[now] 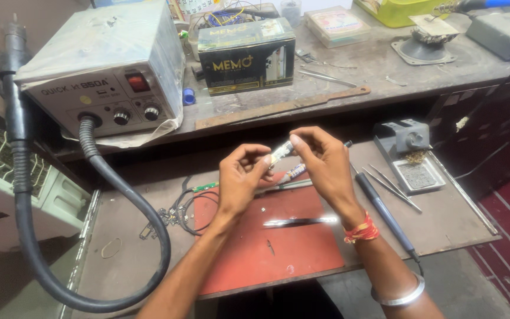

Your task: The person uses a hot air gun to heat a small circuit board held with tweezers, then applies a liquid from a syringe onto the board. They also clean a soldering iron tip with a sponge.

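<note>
Cluttered repair bench (444, 230), two levels, worn grey top with a red mat (278, 236) in the middle. Both hands are up over the mat on one small tube (281, 152), whitish with a dark band, held in the air and well clear of the surface. Left hand (240, 180): thumb and fingers pinched on the tube's lower end. Right hand (323, 162): fingertips pinched on the upper end, wrist with a red-orange thread band (361, 229) and a metal bangle (399, 295) further up the arm. Looks like the cap or nozzle end is being worked (can't tell if it is on or off, fingers cover it). Judgement: opening or prepping the tube, nothing dispensed yet. Next move would need a steady left grip while the right twists or pulls, with little squeeze so nothing spills.

Outward: tweezers (299, 222) lying flat on the mat below the hands, a second tube-like item (293, 172) just behind them, a small green board with wires (205, 188) at the mat's left edge. Soldering iron (385, 215) lies to the right, near a tip-cleaner tray (414, 174). Hot-air station (104, 65) on the upper shelf at left, its hose (119, 189) looping down past the mat.
</note>
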